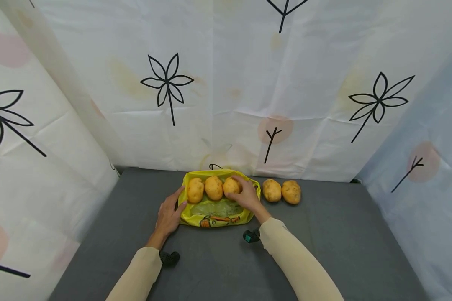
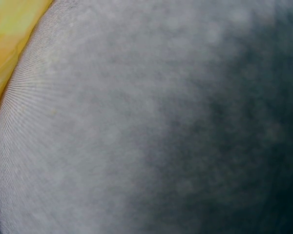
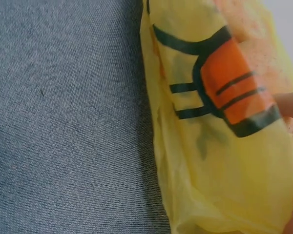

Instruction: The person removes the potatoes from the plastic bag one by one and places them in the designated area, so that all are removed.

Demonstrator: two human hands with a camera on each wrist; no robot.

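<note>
A yellow plastic bag [image 1: 193, 219] with a printed orange-and-black picture lies with its mouth spread on the table. Three potatoes sit in a row inside it: a left one [image 1: 195, 190], a middle one [image 1: 214, 188] and a right one [image 1: 231, 187]. My right hand [image 1: 248, 195] grips the right potato, thumb and fingers on either side of it. Against the bag's left edge rests my left hand [image 1: 168, 214], fingers stretched and thumb apart. The right wrist view shows the bag's printed side [image 3: 234, 165] close up; only a yellow strip of bag [image 2: 7, 39] appears in the left wrist view.
Two more potatoes, one nearer [image 1: 272, 190] and one farther right [image 1: 291, 192], lie side by side right of the bag. The grey table [image 1: 218, 267] ends at white patterned curtains [image 1: 229, 96] behind and on both sides.
</note>
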